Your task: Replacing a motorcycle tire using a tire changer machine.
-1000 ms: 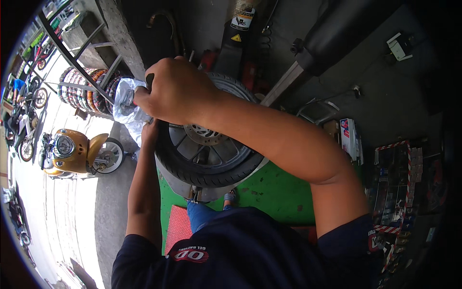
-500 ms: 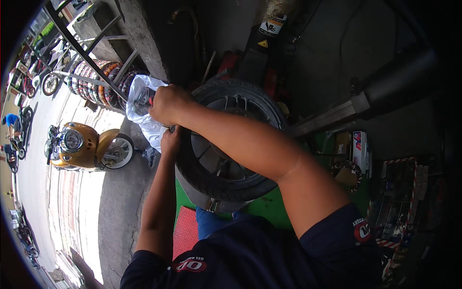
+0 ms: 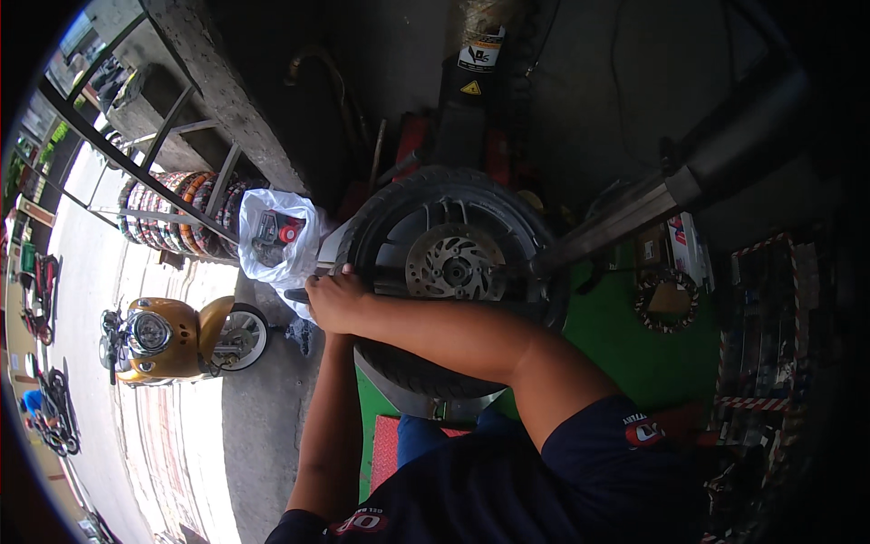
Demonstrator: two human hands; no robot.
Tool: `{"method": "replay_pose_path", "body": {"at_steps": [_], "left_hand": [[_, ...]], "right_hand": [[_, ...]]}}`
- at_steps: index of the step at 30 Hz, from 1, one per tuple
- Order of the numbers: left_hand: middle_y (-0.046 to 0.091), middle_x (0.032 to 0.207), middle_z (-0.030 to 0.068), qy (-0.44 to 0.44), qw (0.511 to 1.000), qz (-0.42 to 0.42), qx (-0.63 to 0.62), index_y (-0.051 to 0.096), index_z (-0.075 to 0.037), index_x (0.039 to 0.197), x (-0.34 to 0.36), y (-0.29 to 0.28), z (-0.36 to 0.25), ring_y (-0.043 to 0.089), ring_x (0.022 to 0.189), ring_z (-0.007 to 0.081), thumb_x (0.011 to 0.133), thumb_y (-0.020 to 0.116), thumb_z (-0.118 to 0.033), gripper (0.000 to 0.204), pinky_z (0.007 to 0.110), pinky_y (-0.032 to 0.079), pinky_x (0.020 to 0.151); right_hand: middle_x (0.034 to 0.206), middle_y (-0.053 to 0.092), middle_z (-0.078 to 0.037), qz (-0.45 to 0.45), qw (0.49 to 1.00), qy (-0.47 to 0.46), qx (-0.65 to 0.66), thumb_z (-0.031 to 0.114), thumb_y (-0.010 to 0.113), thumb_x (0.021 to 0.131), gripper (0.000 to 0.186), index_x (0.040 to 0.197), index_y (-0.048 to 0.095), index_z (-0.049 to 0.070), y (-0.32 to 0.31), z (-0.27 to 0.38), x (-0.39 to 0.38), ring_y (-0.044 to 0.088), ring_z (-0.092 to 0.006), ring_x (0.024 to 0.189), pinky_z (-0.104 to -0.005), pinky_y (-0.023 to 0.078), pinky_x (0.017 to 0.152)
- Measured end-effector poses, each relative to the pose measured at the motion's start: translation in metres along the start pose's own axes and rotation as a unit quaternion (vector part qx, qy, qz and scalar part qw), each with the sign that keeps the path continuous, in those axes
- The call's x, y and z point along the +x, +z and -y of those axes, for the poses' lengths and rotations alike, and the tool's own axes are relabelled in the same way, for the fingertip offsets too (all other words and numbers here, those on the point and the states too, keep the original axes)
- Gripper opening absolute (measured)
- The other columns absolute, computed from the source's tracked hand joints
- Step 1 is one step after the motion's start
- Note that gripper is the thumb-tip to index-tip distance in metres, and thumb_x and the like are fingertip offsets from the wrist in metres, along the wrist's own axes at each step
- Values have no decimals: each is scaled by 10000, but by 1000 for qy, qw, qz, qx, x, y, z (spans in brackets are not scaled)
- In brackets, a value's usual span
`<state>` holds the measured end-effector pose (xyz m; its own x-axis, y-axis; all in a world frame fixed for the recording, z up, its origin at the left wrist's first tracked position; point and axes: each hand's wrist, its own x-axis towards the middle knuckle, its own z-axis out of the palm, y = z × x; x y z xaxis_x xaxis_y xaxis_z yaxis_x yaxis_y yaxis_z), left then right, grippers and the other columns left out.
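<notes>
A black motorcycle tyre on its wheel (image 3: 458, 186) lies flat on a tyre-changing machine, with the perforated brake disc (image 3: 456, 263) face up in its middle. At the tyre's left edge, my right hand (image 3: 335, 301) is closed round a dark bar (image 3: 294, 295), whose end sticks out on the left. My left hand is mostly hidden beneath the right one, so its fingers do not show. Just beyond my hands stands a container lined with a white plastic bag (image 3: 258, 204). Inside it lies a red and dark object (image 3: 288, 234), its kind unclear.
The machine's metal arm (image 3: 607, 222) reaches over the wheel from the right. Stacked tyres (image 3: 172, 213) and a metal frame stand at the far left. A yellow scooter (image 3: 168, 337) is parked on the left. Boxes (image 3: 689, 249) and a display case (image 3: 761, 335) are at right.
My right hand has left the bag-lined container and come down over my left hand at the tyre's edge. The red object now lies loose in the container. The whole view has shifted.
</notes>
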<state>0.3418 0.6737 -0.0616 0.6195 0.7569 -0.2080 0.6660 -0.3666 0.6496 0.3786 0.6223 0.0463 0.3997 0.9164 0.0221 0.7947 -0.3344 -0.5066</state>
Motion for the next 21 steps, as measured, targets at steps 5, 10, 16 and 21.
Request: {"method": "replay_pose_path", "body": {"at_steps": [5,10,16,21], "left_hand": [[677,1116,309,-114,993,41,-15,628,92,1237,-16,-17,-30,635,1101,456,970,398,-698,865,481,441,1007],[647,1130,344,-50,990,-127,-24,557,107,1289,-63,-21,-42,591,1126,510,972,523,-558,737,523,444,978],[531,1380,211,-1,975,-217,51,462,2,1394,-175,8,-40,523,1237,425,951,589,-302,552,560,476,935],[346,1589,216,-60,970,-230,42,326,8,1534,-214,45,-56,512,1274,384,976,498,-261,643,505,432,1039]], "right_hand": [[784,720,-213,-3,993,-112,47,167,562,881,220,989,635,-9,-37,64,-81,735,-357,711,-482,587,743],[760,716,-185,-3,984,-165,72,228,655,857,237,946,614,11,-149,113,-155,739,-345,750,-494,578,733],[561,581,-136,16,973,-127,192,328,703,950,351,833,555,31,-295,42,-276,662,-351,559,-398,491,522],[551,372,54,15,942,-16,335,355,637,990,392,753,478,87,-314,-45,-376,342,-36,477,-248,227,443]]}}
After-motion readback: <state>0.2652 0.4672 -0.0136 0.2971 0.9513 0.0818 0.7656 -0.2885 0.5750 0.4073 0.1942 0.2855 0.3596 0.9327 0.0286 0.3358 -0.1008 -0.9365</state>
